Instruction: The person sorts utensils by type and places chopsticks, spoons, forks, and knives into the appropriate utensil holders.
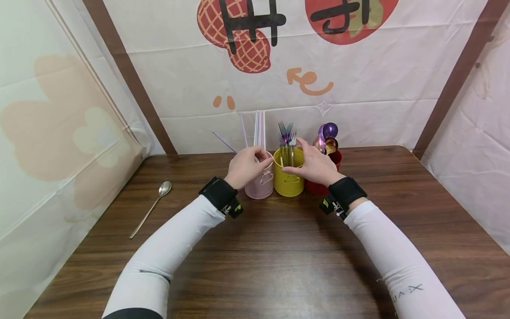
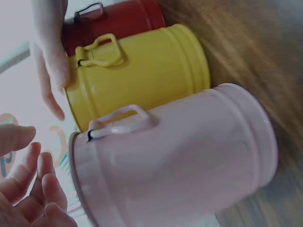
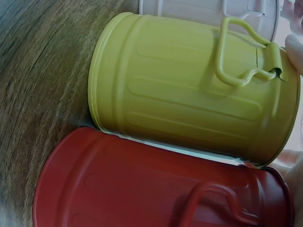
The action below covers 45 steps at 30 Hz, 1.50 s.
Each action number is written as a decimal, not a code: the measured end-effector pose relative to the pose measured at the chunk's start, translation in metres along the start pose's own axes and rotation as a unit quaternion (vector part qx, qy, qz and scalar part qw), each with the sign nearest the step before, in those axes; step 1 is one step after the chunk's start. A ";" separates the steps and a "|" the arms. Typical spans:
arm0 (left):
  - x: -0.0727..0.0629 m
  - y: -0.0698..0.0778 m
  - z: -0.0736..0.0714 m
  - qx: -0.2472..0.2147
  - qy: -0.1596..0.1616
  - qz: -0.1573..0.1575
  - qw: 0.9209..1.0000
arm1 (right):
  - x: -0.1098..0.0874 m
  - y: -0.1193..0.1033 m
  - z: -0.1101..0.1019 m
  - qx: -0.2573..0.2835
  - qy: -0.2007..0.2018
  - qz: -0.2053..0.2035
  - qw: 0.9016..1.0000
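Observation:
Three small metal buckets stand side by side: a pink bucket (image 1: 259, 189) with straws (image 1: 260, 128), a yellow bucket (image 1: 288, 185) with several forks (image 1: 287, 133), and a red bucket (image 3: 142, 189) with spoons (image 1: 330, 130). My left hand (image 1: 247, 166) is at the pink bucket's rim, its fingers loosely bent; in the left wrist view a gap shows between thumb and fingers, with nothing held. Over the yellow bucket's rim, my right hand (image 1: 316, 164) spreads thumb and fingers wide around the forks. Its thumb (image 2: 57, 71) is at the front rim. The red bucket is partly hidden behind that hand.
A long-handled metal spoon (image 1: 149, 210) lies on the left part of the brown wooden table (image 1: 279, 266). Two straws (image 1: 225, 141) lean out leftward from the pink bucket. A printed cloth wall (image 1: 167, 79) rises right behind the buckets, with cloth on both sides.

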<state>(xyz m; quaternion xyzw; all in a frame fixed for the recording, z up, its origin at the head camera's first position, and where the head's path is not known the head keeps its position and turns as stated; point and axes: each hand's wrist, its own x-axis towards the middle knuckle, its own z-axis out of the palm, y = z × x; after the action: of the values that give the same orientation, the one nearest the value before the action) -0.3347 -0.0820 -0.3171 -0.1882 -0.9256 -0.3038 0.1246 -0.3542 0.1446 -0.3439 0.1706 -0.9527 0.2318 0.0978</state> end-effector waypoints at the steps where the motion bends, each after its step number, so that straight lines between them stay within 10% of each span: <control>1: -0.004 -0.002 -0.003 -0.004 -0.001 0.004 1.000 | 0.000 0.000 -0.001 -0.001 0.000 0.001 1.000; 24: -0.074 -0.107 -0.120 0.046 0.046 -0.019 0.998 | 0.001 0.001 -0.002 0.001 -0.001 0.001 1.000; 33: -0.086 -0.155 -0.162 0.104 -0.084 -0.090 0.987 | 0.002 0.000 -0.003 0.004 -0.005 0.001 1.000; 45: -0.101 -0.207 -0.169 0.131 -0.205 -0.162 0.956 | 0.000 0.001 0.001 0.006 -0.007 0.002 1.000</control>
<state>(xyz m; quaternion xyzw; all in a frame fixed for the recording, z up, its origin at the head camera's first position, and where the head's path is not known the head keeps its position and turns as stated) -0.3121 -0.3668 -0.3265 -0.0757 -0.9811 -0.1505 -0.0952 -0.3540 0.1450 -0.3447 0.1710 -0.9521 0.2370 0.0900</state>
